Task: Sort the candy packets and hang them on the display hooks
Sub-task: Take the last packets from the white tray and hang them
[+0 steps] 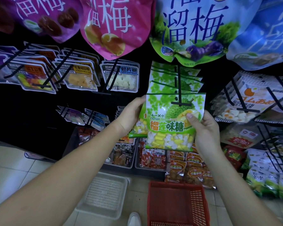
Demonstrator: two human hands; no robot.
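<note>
At the middle hook (179, 85) of the dark rack, the right hand (204, 129) pinches a green durian candy packet (168, 128), thumb on its front. The hook's crossbar end lies over the packet's top. The left hand (131, 115) grips a second green packet (140, 126) just behind it.

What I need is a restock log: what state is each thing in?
Front durian candy packet: on the hook near its tip, pinched by right hand.
Second durian candy packet: off the hook, held by left hand.
Red basket: on floor, nothing visible inside.
White tray: on floor, nothing inside.
</note>
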